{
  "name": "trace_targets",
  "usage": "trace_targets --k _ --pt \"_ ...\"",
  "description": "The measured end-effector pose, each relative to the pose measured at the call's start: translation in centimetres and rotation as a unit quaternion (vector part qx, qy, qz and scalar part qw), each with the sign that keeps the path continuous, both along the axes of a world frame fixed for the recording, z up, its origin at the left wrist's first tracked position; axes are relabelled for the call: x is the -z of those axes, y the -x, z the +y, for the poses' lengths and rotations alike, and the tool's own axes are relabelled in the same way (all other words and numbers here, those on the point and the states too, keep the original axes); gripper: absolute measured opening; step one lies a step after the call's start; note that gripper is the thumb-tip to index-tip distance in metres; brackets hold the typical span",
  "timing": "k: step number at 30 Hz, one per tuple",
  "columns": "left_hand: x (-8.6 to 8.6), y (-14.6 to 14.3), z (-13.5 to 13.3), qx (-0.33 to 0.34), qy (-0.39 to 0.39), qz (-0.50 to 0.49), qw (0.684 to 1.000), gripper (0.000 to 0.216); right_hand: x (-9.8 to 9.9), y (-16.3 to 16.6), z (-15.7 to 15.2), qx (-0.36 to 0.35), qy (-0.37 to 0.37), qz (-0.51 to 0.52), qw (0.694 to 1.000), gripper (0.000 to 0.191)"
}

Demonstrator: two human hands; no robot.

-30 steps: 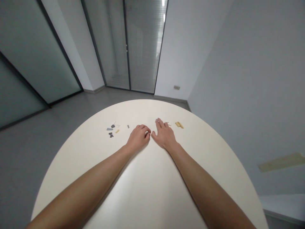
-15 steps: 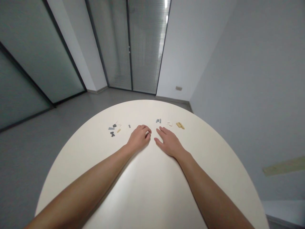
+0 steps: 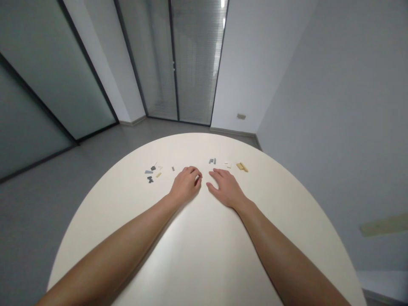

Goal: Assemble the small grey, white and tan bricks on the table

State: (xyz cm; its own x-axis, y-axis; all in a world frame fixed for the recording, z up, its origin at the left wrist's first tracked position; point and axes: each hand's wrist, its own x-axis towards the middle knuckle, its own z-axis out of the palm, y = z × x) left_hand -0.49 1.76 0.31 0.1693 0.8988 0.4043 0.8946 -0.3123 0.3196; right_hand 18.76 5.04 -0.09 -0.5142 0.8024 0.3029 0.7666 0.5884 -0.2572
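My left hand (image 3: pixel 186 184) rests curled on the round cream tabletop (image 3: pixel 199 146), and a small pale piece (image 3: pixel 198 178) shows at its fingertips. My right hand (image 3: pixel 227 189) lies flat and open beside it, holding nothing. Just beyond its fingers stand small grey pieces (image 3: pixel 212 161), with a white piece (image 3: pixel 227 164) and tan flat pieces (image 3: pixel 242 167) farther right. Beyond my left hand lies a loose group of small parts: a grey plate (image 3: pixel 148 171), dark pieces (image 3: pixel 150 179), a tan bit (image 3: pixel 158 174) and a lone grey bit (image 3: pixel 173 168).
The round table's curved edge (image 3: pixel 95 199) drops away to a grey floor (image 3: pixel 54 204) on both sides. Glass partitions with blinds (image 3: pixel 197 63) stand ahead, and a white wall (image 3: pixel 318 85) runs along the right.
My right hand has slid back toward me and flattened, uncovering the grey pieces it lay over. My left hand has hardly moved. The view has turned slightly.
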Motion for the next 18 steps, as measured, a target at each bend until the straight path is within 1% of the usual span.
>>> trace_targets --k 3,6,7,9,11,14,18 --pt "-0.3 0.1 -0.4 -0.038 -0.009 0.041 0.998 0.020 -0.1 0.0 0.0 0.000 0.006 -0.001 1.000 0.047" --pt "-0.6 0.7 -0.6 -0.099 -0.023 0.081 0.992 0.023 -0.2 0.0 0.0 -0.002 0.009 -0.004 1.000 0.047" --pt "-0.6 0.9 -0.6 -0.126 -0.028 0.085 0.988 0.026 -0.2 0.0 0.0 -0.002 0.011 -0.006 1.000 0.048" --pt "-0.6 1.6 -0.7 -0.182 -0.033 0.086 0.979 0.040 -0.3 0.0 -0.1 -0.003 0.015 -0.011 1.000 0.048" --pt "-0.4 2.2 -0.7 -0.223 -0.031 0.087 0.970 0.053 -0.4 0.1 -0.1 -0.004 0.017 -0.016 1.000 0.048" --pt "0.0 3.1 -0.7 -0.257 -0.026 0.092 0.962 0.063 -0.3 0.1 -0.1 -0.005 0.013 -0.017 1.000 0.048" --pt "0.5 3.6 -0.5 -0.271 -0.011 0.089 0.958 0.067 -0.2 0.0 0.0 -0.005 0.014 -0.017 1.000 0.049"
